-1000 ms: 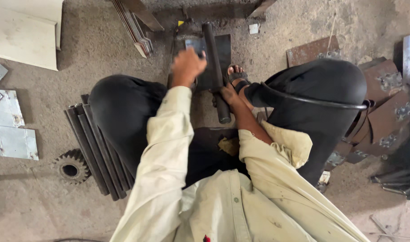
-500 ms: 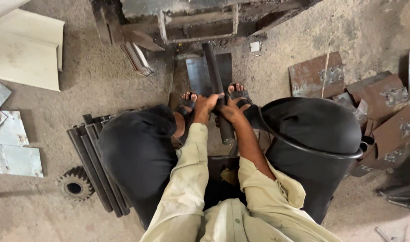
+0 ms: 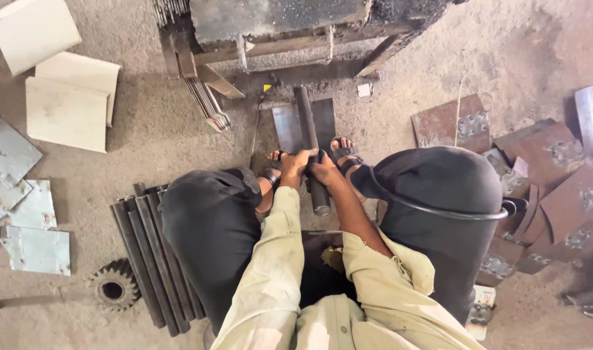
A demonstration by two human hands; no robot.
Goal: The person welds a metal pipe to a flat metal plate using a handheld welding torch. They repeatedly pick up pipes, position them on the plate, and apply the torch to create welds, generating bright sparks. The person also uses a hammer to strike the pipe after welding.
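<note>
Head view: both hands (image 3: 309, 165) on dark bar (image 3: 309, 139)

Toothed gear (image 3: 113, 290) on dusty floor (image 3: 147, 142), beside stacked dark bars (image 3: 147, 259); pale sheets (image 3: 66, 97) upper left, rusty plates (image 3: 543, 168) right.

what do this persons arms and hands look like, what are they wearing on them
Both hands, the left hand and the right hand, are bare: no gloves. The left arm wears a long pale cream sleeve, smudged with dirt. The right sleeve, same cloth, is rolled up near the elbow, leaving the forearm bare.
</note>
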